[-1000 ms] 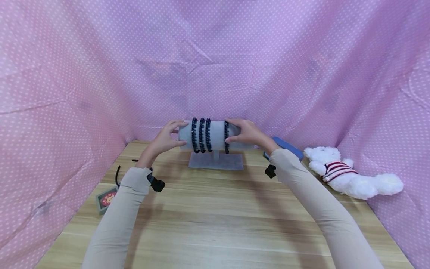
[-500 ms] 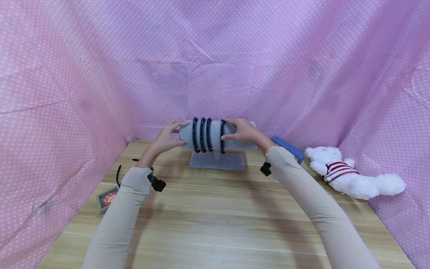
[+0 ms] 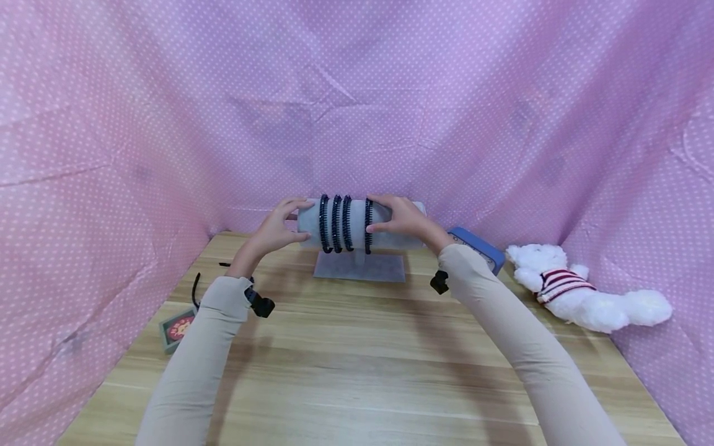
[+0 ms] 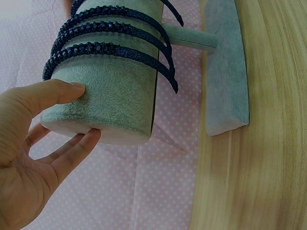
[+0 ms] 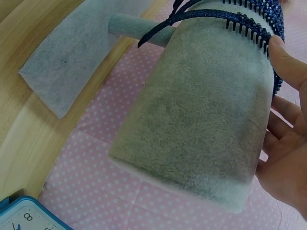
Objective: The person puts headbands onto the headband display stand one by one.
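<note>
A grey plush T-bar display stand (image 3: 359, 266) stands at the back of the table, its padded roll lying crosswise. Three dark, beaded headbands (image 3: 336, 224) sit close together round the roll's left half. Apart from them, right of the middle, is another toothed headband (image 3: 369, 240). My left hand (image 3: 271, 230) holds the roll's left end, with the thumb (image 4: 64, 92) on its side and fingers at the end face. With thumb and fingers my right hand (image 3: 406, 217) grips the separate headband; in the right wrist view the thumb presses its beaded edge (image 5: 254, 26).
Behind my right forearm is a blue clock (image 3: 474, 243). A white teddy bear (image 3: 591, 303) in a striped top lies on the right. At the left are a small framed piece (image 3: 177, 329) and a black strap (image 3: 195, 290). Pink dotted cloth (image 3: 357, 124) encloses the table.
My right hand has slid the separate headband a little left along the roll, nearer the other three, then nearly stopped. The left hand has kept its hold.
</note>
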A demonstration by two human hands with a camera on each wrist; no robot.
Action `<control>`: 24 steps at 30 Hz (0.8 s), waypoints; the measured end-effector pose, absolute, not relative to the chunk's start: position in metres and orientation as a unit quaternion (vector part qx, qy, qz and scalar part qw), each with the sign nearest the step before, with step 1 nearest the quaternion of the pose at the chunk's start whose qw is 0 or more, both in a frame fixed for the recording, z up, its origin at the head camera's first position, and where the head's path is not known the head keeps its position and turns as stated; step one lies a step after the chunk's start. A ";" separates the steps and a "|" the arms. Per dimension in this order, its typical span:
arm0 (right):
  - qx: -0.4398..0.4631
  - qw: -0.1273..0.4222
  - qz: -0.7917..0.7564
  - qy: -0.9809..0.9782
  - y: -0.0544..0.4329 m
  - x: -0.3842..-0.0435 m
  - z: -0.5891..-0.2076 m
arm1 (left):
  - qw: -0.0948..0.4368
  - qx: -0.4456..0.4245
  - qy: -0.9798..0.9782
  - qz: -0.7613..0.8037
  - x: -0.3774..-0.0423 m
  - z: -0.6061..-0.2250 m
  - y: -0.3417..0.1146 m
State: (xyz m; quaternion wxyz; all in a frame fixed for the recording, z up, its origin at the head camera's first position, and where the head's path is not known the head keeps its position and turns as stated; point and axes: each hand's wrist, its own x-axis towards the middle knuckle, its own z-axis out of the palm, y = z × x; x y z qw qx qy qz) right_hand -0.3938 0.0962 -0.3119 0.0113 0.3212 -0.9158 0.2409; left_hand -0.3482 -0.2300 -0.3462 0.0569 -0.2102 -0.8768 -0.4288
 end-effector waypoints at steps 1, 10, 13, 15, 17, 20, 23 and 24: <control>0.322 0.011 0.241 -0.915 0.096 -0.394 -0.312 | 0.056 -0.208 -0.877 -0.430 -0.348 -0.346 -0.230; 0.330 0.009 0.246 -0.911 0.092 -0.393 -0.314 | 0.056 -0.202 -0.880 -0.426 -0.349 -0.345 -0.230; 0.334 0.010 0.239 -0.912 0.091 -0.393 -0.314 | 0.057 -0.202 -0.881 -0.425 -0.349 -0.346 -0.230; 0.339 0.010 0.238 -0.910 0.091 -0.393 -0.314 | 0.059 -0.205 -0.880 -0.424 -0.349 -0.346 -0.230; 0.343 0.011 0.238 -0.909 0.090 -0.393 -0.314 | 0.060 -0.205 -0.880 -0.425 -0.349 -0.347 -0.229; 0.346 0.012 0.239 -0.907 0.090 -0.393 -0.315 | 0.061 -0.207 -0.876 -0.430 -0.350 -0.347 -0.229; 0.348 0.017 0.235 -0.907 0.089 -0.392 -0.315 | 0.060 -0.209 -0.874 -0.434 -0.350 -0.346 -0.229; 0.349 0.020 0.233 -0.908 0.089 -0.392 -0.315 | 0.060 -0.209 -0.874 -0.435 -0.350 -0.347 -0.229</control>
